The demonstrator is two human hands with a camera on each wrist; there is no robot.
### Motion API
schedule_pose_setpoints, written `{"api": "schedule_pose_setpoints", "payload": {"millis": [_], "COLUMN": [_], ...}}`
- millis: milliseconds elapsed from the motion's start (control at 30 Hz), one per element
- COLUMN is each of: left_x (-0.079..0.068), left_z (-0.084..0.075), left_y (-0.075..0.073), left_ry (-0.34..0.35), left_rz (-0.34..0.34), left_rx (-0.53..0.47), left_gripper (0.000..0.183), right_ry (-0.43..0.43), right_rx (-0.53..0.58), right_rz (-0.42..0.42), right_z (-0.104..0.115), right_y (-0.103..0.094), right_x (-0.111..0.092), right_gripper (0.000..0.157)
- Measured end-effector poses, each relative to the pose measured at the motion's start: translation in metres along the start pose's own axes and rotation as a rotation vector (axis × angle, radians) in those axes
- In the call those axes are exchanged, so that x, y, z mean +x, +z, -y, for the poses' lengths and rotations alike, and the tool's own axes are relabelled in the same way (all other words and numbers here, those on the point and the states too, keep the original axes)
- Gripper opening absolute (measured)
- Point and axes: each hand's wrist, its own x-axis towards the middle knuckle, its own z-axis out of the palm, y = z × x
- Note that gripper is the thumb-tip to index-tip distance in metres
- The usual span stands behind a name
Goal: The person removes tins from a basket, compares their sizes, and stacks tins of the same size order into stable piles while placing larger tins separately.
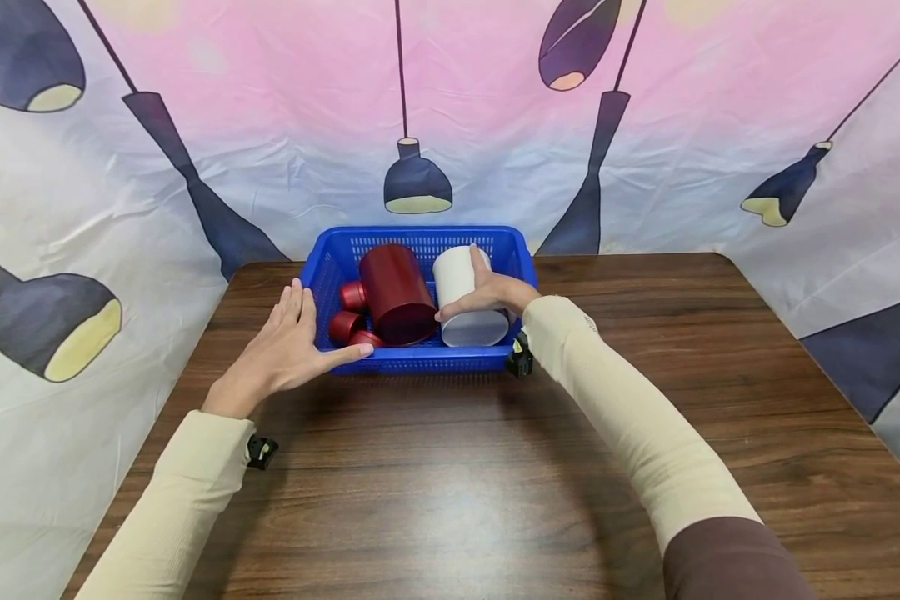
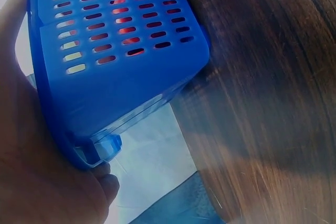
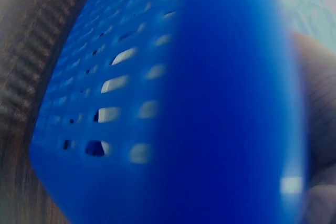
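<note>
A blue plastic basket (image 1: pixel 427 353) stands at the back of the table. In it lie a large dark red cylinder (image 1: pixel 393 279), three small red cups (image 1: pixel 345 327) on its left, and a white cylinder (image 1: pixel 453 271) with a greyish end facing me. My left hand (image 1: pixel 281 346) rests on the basket's front left corner, fingers straight along the left rim and thumb along the front rim. My right hand (image 1: pixel 495 290) reaches over the front rim and holds the white cylinder between thumb and fingers. In the right wrist view, the basket wall (image 3: pixel 226 98) hides most of this grip.
The brown wooden table (image 1: pixel 435 483) extends in front and to the right of the basket. Right behind the basket hangs a cloth backdrop (image 1: pixel 322 183) printed with lamps. Dark straps with small devices (image 1: pixel 261 451) sit at both wrists.
</note>
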Motion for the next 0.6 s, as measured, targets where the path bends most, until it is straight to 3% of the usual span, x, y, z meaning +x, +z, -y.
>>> {"api": "schedule_pose_setpoints", "payload": {"millis": [200, 600], "left_x": [-0.0004, -0.0001], "left_z": [0.0, 0.0012], "left_y": [0.0011, 0.0019], "left_ry": [0.001, 0.002], "left_rz": [-0.005, -0.006], "left_rx": [0.001, 0.003], "left_gripper": [0.133, 0.133], "right_ry": [-0.046, -0.015], "right_rx": [0.014, -0.105], "right_rz": [-0.041, -0.076], "right_z": [-0.0027, 0.0026], "right_y": [0.0026, 0.0024], "right_x": [0.0022, -0.0031], "right_gripper": [0.134, 0.133]}}
